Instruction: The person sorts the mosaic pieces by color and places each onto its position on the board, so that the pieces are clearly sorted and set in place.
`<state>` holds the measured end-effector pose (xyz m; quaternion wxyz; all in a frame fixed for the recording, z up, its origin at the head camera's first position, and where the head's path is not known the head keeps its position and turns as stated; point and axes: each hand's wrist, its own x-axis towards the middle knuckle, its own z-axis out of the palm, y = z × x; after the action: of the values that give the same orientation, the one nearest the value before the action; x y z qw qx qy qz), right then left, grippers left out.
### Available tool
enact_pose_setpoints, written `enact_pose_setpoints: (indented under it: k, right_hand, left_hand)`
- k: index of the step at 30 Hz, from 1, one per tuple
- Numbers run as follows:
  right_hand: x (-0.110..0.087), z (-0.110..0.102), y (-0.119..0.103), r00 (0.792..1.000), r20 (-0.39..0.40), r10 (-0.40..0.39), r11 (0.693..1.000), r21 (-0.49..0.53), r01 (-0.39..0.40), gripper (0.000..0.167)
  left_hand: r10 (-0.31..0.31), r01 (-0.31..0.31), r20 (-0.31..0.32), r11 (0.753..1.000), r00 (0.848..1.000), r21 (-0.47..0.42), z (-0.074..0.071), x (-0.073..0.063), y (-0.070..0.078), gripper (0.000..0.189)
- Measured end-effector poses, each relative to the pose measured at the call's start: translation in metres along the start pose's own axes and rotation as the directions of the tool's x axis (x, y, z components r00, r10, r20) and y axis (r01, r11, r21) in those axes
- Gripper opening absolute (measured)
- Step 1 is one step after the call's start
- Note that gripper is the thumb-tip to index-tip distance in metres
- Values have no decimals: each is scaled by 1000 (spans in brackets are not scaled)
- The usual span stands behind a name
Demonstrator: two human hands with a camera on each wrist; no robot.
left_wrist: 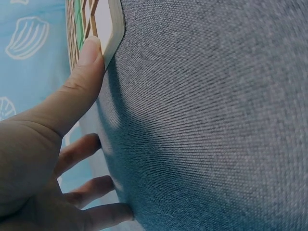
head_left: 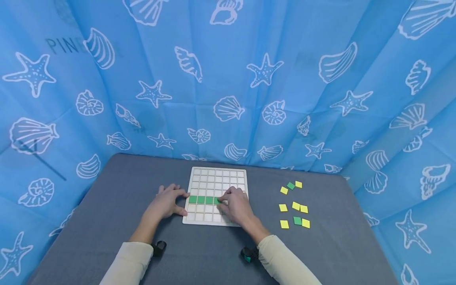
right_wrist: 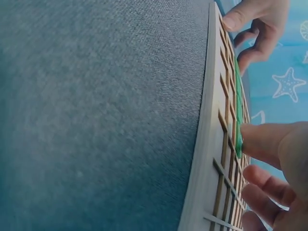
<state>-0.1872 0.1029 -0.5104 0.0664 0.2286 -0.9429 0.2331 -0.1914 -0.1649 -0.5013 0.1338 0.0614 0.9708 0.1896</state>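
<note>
A white grid board (head_left: 206, 217) lies on the table, with a row of green square tiles (head_left: 201, 199) in its cells. My left hand (head_left: 164, 204) rests at the board's left edge. Its thumb presses on the rim near a corner in the left wrist view, the other fingers spread loosely apart. Over the right end of the green row is my right hand (head_left: 238, 206). One fingertip (right_wrist: 248, 132) touches the last green tile (right_wrist: 239, 144), which lies in its cell and is partly covered by the finger.
Several yellow tiles (head_left: 283, 208) and two green ones, such as the green tile (head_left: 297, 221), lie loose to the board's right. Grey cloth covers the table (head_left: 199, 253). Behind it hangs a blue curtain (head_left: 228, 87) with shell and starfish prints.
</note>
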Motion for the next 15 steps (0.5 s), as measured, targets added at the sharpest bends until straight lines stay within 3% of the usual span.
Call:
enact_pose_setpoints:
  k: [5, 10, 15]
  right_hand:
    - [-2, -4, -2, 999, -17, -34, 998, -46, 34, 17]
    - [-4, -5, 0, 995, -65, -74, 985, -161, 63, 29]
    - [-7, -7, 5, 996, -19, -84, 973, -217, 78, 47]
  left_hand:
    - [16, -16, -14, 1000, 1000, -2, 1, 0, -2, 66]
    - [19, -19, -11, 1000, 1000, -3, 0, 0, -2, 65]
    - [23, -23, -8, 1000, 1000, 0, 0, 0, -1, 65]
